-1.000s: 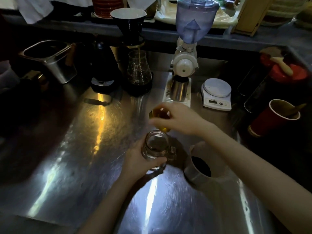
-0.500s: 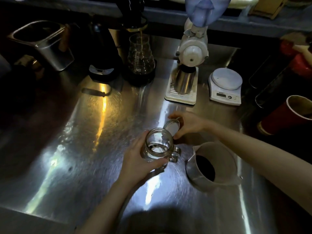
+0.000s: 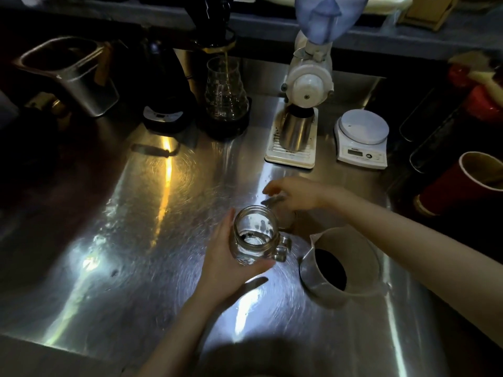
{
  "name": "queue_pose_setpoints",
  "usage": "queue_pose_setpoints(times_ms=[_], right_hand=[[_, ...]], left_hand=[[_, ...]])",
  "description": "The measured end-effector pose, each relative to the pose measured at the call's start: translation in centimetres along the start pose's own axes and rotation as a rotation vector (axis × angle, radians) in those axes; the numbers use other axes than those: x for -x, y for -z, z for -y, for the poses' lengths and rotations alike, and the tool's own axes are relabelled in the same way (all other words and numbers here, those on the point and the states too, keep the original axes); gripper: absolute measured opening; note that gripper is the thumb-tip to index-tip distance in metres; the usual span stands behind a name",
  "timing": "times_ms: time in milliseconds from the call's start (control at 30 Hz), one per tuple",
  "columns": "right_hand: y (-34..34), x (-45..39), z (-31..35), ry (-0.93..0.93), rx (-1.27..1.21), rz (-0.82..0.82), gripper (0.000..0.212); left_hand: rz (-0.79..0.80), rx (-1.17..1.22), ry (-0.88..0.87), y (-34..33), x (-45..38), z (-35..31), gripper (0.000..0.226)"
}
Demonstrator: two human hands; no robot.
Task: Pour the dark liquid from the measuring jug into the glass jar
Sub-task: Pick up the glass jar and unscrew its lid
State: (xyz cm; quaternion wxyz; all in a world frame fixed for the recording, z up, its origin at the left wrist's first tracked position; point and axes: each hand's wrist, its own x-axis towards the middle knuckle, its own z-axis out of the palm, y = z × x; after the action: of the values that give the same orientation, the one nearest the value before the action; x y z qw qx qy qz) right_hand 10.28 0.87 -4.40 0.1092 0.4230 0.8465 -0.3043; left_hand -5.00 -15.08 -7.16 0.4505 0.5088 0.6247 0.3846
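A clear glass jar (image 3: 255, 235) with a side handle stands open on the steel counter, and my left hand (image 3: 227, 270) wraps around its left and front side. Just behind the jar, my right hand (image 3: 300, 194) is low over the counter with its fingers on a blurred metal lid (image 3: 273, 199). To the right of the jar stands the translucent measuring jug (image 3: 353, 240), its spout toward the jar and dark liquid (image 3: 330, 269) in its bottom. Neither hand touches the jug.
At the back stand a coffee grinder (image 3: 309, 77) over a steel cup (image 3: 296, 129), a white scale (image 3: 363, 137), a glass carafe (image 3: 224, 93) under a dripper, and a steel bin (image 3: 73, 74). A red paper cup (image 3: 460, 183) is at the right edge.
My right hand lifted the lid off the jar, carried it back and lowered it toward the counter behind the jar. My left hand has kept hold of the jar.
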Motion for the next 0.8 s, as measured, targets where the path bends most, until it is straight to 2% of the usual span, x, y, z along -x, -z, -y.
queue_pose_setpoints(times_ms=[67, 133, 200, 333, 467, 633, 733, 800], right_hand=[[0.3, 0.1, 1.8, 0.006, -0.308, -0.037, 0.032], [0.0, 0.1, 3.8, 0.0, -0.563, 0.006, 0.035], [-0.9, -0.2, 4.8, -0.011, -0.677, 0.08, 0.047], [-2.1, -0.2, 4.7, -0.046, -0.724, 0.072, 0.062], [-1.6, 1.5, 4.1, -0.08, -0.746, -0.036, 0.059], [-1.6, 3.2, 2.5, -0.139, -0.763, -0.157, 0.057], [-1.5, 4.5, 2.1, -0.166, -0.775, -0.204, 0.055], [-1.5, 5.2, 2.1, -0.16, -0.752, -0.209, 0.058]], left_hand=[[-0.053, 0.04, 0.017, -0.9, 0.7, -1.0, 0.112], [-0.151, -0.033, -0.031, -1.8, 1.1, -1.4, 0.11], [-0.255, -0.071, -0.068, -2.3, 1.0, -1.1, 0.103], [-0.31, -0.031, -0.085, -2.2, 1.5, -1.3, 0.089], [-0.306, 0.063, -0.068, -1.4, 2.0, -0.5, 0.079], [-0.285, 0.368, 0.076, -0.7, 2.7, 0.5, 0.043], [-0.275, 0.462, 0.069, -0.3, 2.5, 0.1, 0.023], [-0.258, 0.463, 0.049, -0.1, 2.3, -0.5, 0.018]])
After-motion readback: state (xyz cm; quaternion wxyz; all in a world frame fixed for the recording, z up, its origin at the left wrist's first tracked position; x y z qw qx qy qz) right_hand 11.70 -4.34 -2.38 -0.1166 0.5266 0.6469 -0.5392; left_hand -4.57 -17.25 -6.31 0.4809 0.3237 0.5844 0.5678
